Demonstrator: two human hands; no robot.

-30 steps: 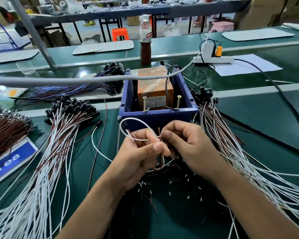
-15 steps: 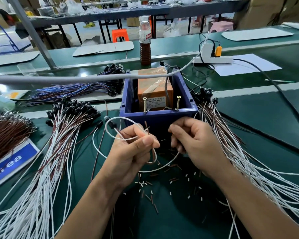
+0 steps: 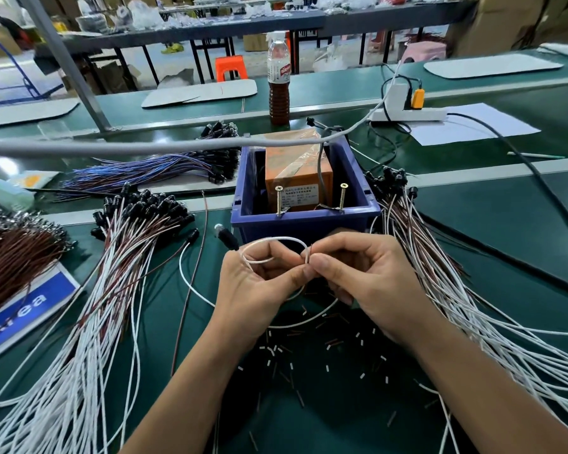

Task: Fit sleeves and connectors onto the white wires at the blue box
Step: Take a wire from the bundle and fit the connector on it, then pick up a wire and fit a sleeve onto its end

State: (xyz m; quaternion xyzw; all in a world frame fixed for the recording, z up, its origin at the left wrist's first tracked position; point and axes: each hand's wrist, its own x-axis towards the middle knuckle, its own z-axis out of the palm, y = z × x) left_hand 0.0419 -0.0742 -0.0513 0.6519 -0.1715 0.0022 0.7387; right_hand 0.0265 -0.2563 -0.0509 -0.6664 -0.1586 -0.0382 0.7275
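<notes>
My left hand (image 3: 259, 290) holds a looped white wire (image 3: 276, 240) just in front of the blue box (image 3: 304, 221); the wire's black connector (image 3: 226, 239) sticks out to the left of my fingers. My right hand (image 3: 364, 276) pinches the wire's upright end together with a thin brown sleeve (image 3: 310, 253), fingertip to fingertip with my left thumb. Short white and brown sleeve pieces (image 3: 309, 348) lie scattered on the green mat below my hands. The box holds an orange block (image 3: 297, 178) and two upright brass screws (image 3: 278, 199).
Bundles of white and brown wires with black connectors lie on the left (image 3: 112, 257) and on the right (image 3: 440, 273). Blue wires (image 3: 151, 172) sit behind, a brown bundle (image 3: 10, 257) at far left. A bottle (image 3: 278, 90) and a power strip (image 3: 407, 113) stand beyond the box.
My hands drew apart half a second ago and have come back together. The wire loop rose and the black connector now points out to the left of my left hand.
</notes>
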